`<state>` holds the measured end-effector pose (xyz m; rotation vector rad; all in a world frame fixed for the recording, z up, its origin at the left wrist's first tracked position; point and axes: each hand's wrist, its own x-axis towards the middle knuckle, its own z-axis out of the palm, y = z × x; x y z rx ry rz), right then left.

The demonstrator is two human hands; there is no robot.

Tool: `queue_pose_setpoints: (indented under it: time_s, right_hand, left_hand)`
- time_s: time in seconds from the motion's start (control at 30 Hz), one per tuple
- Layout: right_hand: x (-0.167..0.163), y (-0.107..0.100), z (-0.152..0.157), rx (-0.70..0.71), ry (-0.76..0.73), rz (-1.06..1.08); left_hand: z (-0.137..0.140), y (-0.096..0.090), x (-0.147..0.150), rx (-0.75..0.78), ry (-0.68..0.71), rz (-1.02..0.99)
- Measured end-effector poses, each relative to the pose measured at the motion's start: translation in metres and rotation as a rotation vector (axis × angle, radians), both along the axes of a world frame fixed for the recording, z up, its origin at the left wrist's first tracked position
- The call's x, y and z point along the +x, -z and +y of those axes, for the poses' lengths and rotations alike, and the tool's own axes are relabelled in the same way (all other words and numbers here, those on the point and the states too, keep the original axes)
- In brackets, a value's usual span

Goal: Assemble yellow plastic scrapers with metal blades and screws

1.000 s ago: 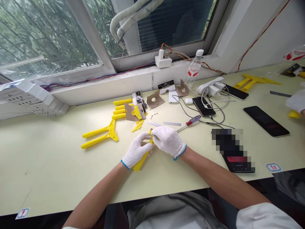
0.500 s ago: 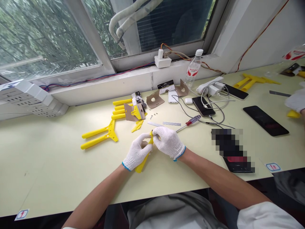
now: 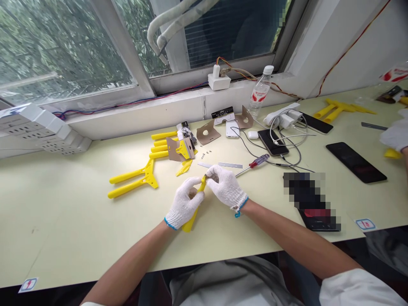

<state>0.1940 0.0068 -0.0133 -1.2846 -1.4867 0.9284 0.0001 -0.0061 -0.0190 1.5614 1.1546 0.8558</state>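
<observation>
My left hand (image 3: pixel 184 204), in a white knit glove, is closed around a yellow scraper (image 3: pixel 190 222), its handle slanting down towards the table's front. The fingers of my gloved right hand (image 3: pixel 227 188) are pinched at the scraper's upper end. A small dark bit shows at their tips, too small to name. Beyond my hands lie two flat metal blades (image 3: pixel 230 165) and a screwdriver (image 3: pixel 259 160) with a clear and red handle. Several small screws (image 3: pixel 203 156) are scattered near a loose yellow plate (image 3: pixel 184 168).
Two yellow scraper handles (image 3: pixel 130 182) lie at left, with more beside opened cardboard packaging (image 3: pixel 174 151). A water bottle (image 3: pixel 259 91), a power strip (image 3: pixel 287 114) with cables and several phones (image 3: pixel 356 162) are at right. A co-worker's gloved hand (image 3: pixel 393 136) shows at the right edge.
My right fingers have shifted slightly at the scraper's upper end, and the small dark bit now shows more plainly there. My left hand keeps its hold.
</observation>
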Motion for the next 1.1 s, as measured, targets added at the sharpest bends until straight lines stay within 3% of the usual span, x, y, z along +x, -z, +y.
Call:
queue_pose_setpoints:
  time_s: [0.27, 0.43, 0.7, 0.9, 1.1]
  right_hand:
    - [0.000, -0.011, 0.003, -0.375, -0.057, 0.342]
    - [-0.001, -0.017, 0.000, -0.489, -0.093, 0.503]
    - [0.008, -0.016, 0.002, -0.850, -0.317, 0.892]
    - [0.009, -0.017, -0.002, -0.972, -0.306, 0.990]
    - [0.007, -0.020, -0.005, -0.981, -0.342, 0.980]
  left_hand:
    - [0.000, 0.002, 0.000, 0.073, 0.011, -0.021]
    - [0.000, -0.001, -0.002, 0.246, 0.028, 0.056]
    - [0.000, -0.014, -0.010, 0.512, 0.128, 0.185]
    - [0.004, -0.007, -0.019, 0.595, 0.179, 0.221]
    - [0.007, -0.005, -0.032, 0.601, 0.248, 0.350]
